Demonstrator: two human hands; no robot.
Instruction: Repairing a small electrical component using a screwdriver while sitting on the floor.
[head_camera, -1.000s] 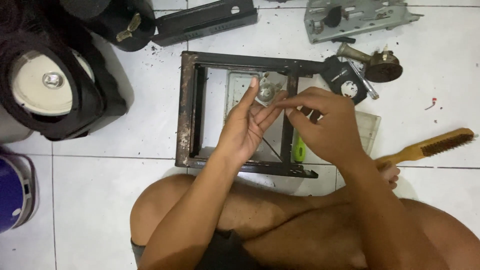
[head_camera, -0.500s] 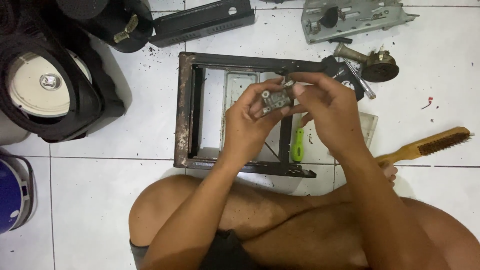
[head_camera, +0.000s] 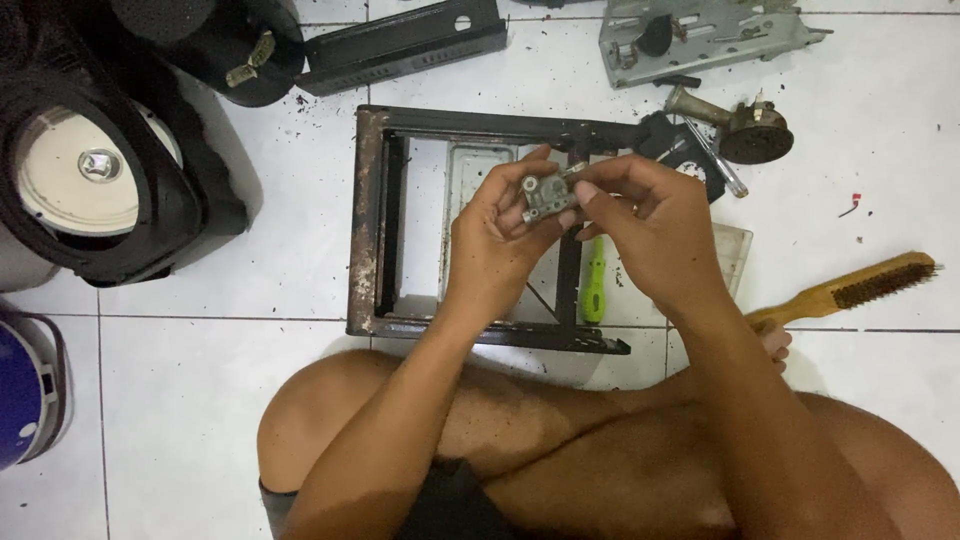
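Observation:
My left hand (head_camera: 497, 243) and my right hand (head_camera: 655, 225) meet above a rusty black metal frame (head_camera: 365, 220) that lies on the white tiled floor. Between the fingertips of both hands sits a small grey metal valve part (head_camera: 544, 196), held level in the air. The left fingers cup it from the left, the right thumb and forefinger pinch its right side. A green-handled screwdriver (head_camera: 595, 280) lies on the floor under my right hand, inside the frame. My crossed bare legs fill the bottom of the view.
A wooden-handled wire brush (head_camera: 850, 290) lies at the right. A brass burner piece (head_camera: 745, 125) and a grey metal bracket (head_camera: 700, 30) lie at the top right. A black burner housing with a pale disc (head_camera: 90, 170) stands at the left, a blue container (head_camera: 25, 390) at the lower left.
Both hands have risen slightly off the frame and brought the small valve part up between them. The right fingers have shifted onto its right side.

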